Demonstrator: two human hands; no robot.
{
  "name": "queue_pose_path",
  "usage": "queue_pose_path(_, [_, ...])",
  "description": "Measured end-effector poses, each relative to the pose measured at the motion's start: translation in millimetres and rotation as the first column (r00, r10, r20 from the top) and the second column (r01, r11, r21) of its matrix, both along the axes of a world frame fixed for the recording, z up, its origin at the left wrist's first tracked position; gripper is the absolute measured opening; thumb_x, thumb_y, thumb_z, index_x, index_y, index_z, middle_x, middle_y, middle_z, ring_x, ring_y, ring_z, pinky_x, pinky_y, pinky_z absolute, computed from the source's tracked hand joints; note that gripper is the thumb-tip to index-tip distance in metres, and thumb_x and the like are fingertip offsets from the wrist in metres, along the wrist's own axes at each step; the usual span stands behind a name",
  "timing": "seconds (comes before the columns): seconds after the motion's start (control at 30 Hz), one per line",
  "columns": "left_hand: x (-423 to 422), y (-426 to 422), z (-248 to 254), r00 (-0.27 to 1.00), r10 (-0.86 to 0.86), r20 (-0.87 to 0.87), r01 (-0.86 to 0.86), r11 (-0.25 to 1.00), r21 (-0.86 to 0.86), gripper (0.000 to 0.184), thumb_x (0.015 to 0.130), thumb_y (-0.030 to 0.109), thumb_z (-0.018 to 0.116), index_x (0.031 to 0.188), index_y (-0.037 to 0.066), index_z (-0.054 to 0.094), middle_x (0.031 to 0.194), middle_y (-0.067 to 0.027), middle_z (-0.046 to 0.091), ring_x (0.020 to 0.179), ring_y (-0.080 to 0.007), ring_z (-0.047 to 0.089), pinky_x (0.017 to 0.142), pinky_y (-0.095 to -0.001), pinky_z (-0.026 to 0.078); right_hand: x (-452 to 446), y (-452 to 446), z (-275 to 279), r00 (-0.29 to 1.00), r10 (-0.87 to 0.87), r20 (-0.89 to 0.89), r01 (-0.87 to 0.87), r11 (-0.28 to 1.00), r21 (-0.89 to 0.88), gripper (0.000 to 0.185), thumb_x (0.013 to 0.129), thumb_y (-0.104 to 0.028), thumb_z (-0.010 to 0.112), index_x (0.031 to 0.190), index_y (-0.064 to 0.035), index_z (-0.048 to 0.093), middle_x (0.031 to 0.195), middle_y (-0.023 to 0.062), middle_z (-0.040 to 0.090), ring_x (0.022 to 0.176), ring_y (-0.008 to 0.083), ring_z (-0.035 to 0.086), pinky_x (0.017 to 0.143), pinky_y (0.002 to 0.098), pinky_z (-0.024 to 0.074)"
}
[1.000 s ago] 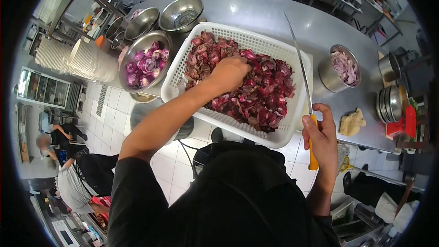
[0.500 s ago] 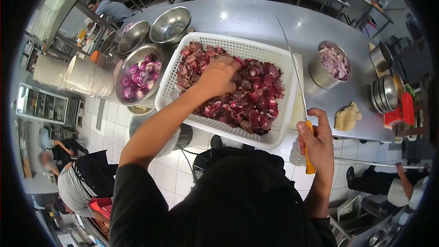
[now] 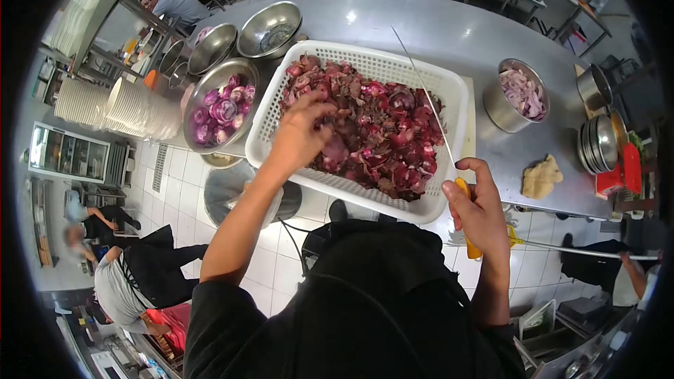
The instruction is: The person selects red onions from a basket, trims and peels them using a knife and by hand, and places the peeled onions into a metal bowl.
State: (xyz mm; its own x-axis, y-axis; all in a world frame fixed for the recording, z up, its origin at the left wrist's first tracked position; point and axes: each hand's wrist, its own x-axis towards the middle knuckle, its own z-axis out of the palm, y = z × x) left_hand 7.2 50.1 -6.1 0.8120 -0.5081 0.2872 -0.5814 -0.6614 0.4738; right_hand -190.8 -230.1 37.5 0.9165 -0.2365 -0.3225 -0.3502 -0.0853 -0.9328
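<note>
My left hand [image 3: 302, 133] is over the left part of a white perforated basket [image 3: 460, 123]. Its fingers are apart and bent, touching dark red onion skins [image 3: 382, 126] that fill the basket. A purple onion-like piece shows just beside the fingertips. In my right hand [image 3: 484, 207] is a long thin-bladed knife [image 3: 430, 98] with a yellow handle. Its blade points up and left, passing over the basket's right side. Left of the basket, a steel bowl [image 3: 253, 109] holds peeled red onions [image 3: 223, 111]. A steel pot [image 3: 505, 109] with cut onion [image 3: 523, 93] stands to the right.
Two more steel bowls [image 3: 270, 28] sit at the back left of the steel table [image 3: 337, 14]. A crumpled cloth [image 3: 542, 177] lies near the right front edge, with stacked bowls [image 3: 597, 144] beyond. A bin [image 3: 232, 193] stands below. Other people [image 3: 133, 284] are around the kitchen.
My left hand has moved left and toward me within the basket, and its fingers have spread. The knife in my right hand has tilted further left, its blade now over the skins.
</note>
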Motion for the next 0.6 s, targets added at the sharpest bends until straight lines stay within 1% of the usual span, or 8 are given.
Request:
queue_pose_path(0.1, [10,19,27,0.911,0.144,-0.387,-0.180,0.982,-0.059,0.041,0.075,-0.006,0.064,0.114,0.005,0.072,0.137,-0.0172,0.059,0.116,-0.0332,0.063,0.091,-0.0381,0.054,2,0,1,1.000,0.003,-0.026,-0.002,1.000,0.011,0.043,0.095,-0.023,0.069,0.127,-0.0080,0.046,0.064,-0.0006,0.049,0.051,0.0070,0.045,0.046,0.0248,0.0375])
queue_pose_path(0.13, [17,29,18,0.997,0.028,-0.068,-0.030,0.999,-0.031,0.042,0.077,-0.009,0.062,0.116,0.004,0.071,0.132,-0.0181,0.062,0.108,-0.0309,0.067,0.083,-0.0352,0.056,1,0,1,1.000,0.005,-0.029,-0.005,1.000,0.012,0.042,0.095,-0.023,0.069,0.127,-0.0080,0.046,0.064,-0.0005,0.049,0.051,0.0070,0.045,0.046,0.0248,0.0374])
queue_pose_path(0.23, [5,29,34,0.999,0.001,0.045,-0.002,1.000,0.021,0.037,0.078,-0.007,0.065,0.114,0.002,0.071,0.128,-0.0188,0.064,0.104,-0.0297,0.068,0.077,-0.0348,0.056,2,-2,0,1.000,0.007,-0.023,-0.007,1.000,0.009,0.041,0.095,-0.022,0.068,0.127,-0.0081,0.046,0.065,0.0000,0.049,0.051,0.0071,0.045,0.046,0.0249,0.0370])
queue_pose_path(0.37, [-7,21,38,0.945,0.089,-0.315,-0.039,0.986,0.162,0.031,0.078,0.002,0.074,0.109,0.004,0.072,0.112,-0.0162,0.069,0.099,-0.0280,0.069,0.076,-0.0344,0.055,2,-2,0,1.000,0.001,-0.017,-0.001,1.000,-0.001,0.039,0.095,-0.020,0.067,0.126,-0.0083,0.046,0.065,0.0005,0.050,0.051,0.0071,0.045,0.045,0.0245,0.0365])
queue_pose_path(0.4, [-10,17,35,0.944,0.042,-0.326,0.019,0.983,0.181,0.033,0.077,0.005,0.076,0.109,0.005,0.072,0.105,-0.0145,0.070,0.099,-0.0293,0.068,0.081,-0.0369,0.054,2,-2,0,1.000,0.000,-0.015,0.000,1.000,-0.005,0.039,0.096,-0.020,0.067,0.126,-0.0083,0.046,0.065,0.0006,0.050,0.051,0.0071,0.044,0.045,0.0243,0.0364])
queue_pose_path(0.5, [-9,13,8,0.964,-0.170,-0.203,0.234,0.905,0.356,0.035,0.074,0.007,0.077,0.109,0.004,0.072,0.108,-0.0153,0.069,0.104,-0.0323,0.066,0.089,-0.0406,0.052,2,-3,-1,1.000,0.005,-0.012,-0.005,1.000,-0.010,0.038,0.096,-0.020,0.066,0.126,-0.0083,0.045,0.066,0.0006,0.050,0.051,0.0070,0.044,0.046,0.0237,0.0363])
queue_pose_path(0.53, [-11,12,-2,0.955,-0.179,-0.236,0.252,0.910,0.329,0.042,0.072,0.007,0.077,0.113,0.005,0.071,0.118,-0.0149,0.066,0.112,-0.0335,0.062,0.099,-0.0424,0.049,2,-3,-1,1.000,0.006,-0.011,-0.006,1.000,-0.008,0.038,0.096,-0.020,0.066,0.126,-0.0083,0.045,0.066,0.0005,0.050,0.051,0.0069,0.044,0.046,0.0236,0.0363])
queue_pose_path(0.6, [-13,6,-9,0.949,-0.162,-0.272,0.275,0.849,0.451,0.047,0.070,0.008,0.077,0.117,0.007,0.069,0.125,-0.0139,0.064,0.116,-0.0329,0.060,0.100,-0.0416,0.048,1,-2,0,1.000,0.001,-0.011,-0.001,1.000,-0.006,0.039,0.096,-0.020,0.066,0.126,-0.0083,0.045,0.066,0.0005,0.050,0.052,0.0068,0.044,0.046,0.0234,0.0363])
